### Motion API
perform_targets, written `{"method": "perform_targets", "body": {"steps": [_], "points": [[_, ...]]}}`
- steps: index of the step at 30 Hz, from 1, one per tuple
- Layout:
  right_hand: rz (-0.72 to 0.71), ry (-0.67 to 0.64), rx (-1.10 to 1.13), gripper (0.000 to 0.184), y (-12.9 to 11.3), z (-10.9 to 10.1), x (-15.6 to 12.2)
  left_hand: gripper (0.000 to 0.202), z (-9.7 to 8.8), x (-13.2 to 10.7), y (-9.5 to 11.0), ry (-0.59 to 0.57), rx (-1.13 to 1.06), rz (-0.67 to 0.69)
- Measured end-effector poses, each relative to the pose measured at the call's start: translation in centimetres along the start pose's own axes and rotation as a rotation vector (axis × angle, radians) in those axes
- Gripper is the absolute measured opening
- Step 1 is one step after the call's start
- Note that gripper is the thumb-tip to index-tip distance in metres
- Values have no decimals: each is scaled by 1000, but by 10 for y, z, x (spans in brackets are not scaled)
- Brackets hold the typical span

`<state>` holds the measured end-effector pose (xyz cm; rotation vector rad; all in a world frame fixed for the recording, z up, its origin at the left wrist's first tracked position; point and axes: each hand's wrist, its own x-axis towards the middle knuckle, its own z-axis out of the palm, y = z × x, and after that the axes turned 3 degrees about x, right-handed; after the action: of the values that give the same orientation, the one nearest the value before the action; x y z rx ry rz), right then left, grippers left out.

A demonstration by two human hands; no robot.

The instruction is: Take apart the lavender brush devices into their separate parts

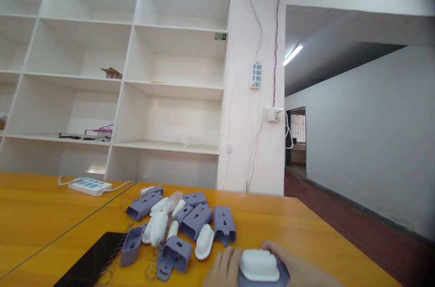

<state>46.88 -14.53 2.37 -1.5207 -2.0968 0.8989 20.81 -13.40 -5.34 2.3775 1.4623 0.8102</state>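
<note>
Gripping a grey-purple plastic housing [283, 272] at the near right of the orange wood-look table [306, 232], the right hand [294, 269] is curling round its right side; the left hand [224, 270] is lying along its left, though whether it is pinching cannot be told. A white, ribbed, rounded plastic piece [259, 265] is already sitting atop this housing. Other hollow grey-purple plastic shells [224, 224] and loose white oval plastic pieces [204, 241] are lying untouched, farther left.

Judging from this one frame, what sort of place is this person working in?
Probably a workshop or assembly room: purple plastic casings and white parts lie loose on an orange-topped table, a power strip rests there too, and open white shelving stands behind.
</note>
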Motion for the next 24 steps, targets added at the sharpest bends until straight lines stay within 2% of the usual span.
{"method": "perform_targets", "body": {"steps": [3,6,9,11,13,15,19,24], "points": [[-52,66,-72,92,-18,20,3,54,-24,-4,-10,-72,-106,64],[-157,122,-49,92,-29,38,4,52,-51,-14,-27,-113,-222,111],[-300,181,-82,108,-41,53,7,76,-67,-25,-38,-87,-239,98],[-376,202,-156,117,-47,59,9,94,-72,-28,-38,-93,-209,79],[-417,188,-227,115,-51,62,11,98,-75,-29,-32,-126,-157,55],[-414,176,-287,108,-52,63,12,98,-78,-30,-24,-144,-126,28],[-408,236,-335,96,-55,65,10,95,-86,-34,-15,-80,-183,-5],[-456,259,-343,83,-56,64,13,86,-92,-39,-8,-55,-172,25]]}}
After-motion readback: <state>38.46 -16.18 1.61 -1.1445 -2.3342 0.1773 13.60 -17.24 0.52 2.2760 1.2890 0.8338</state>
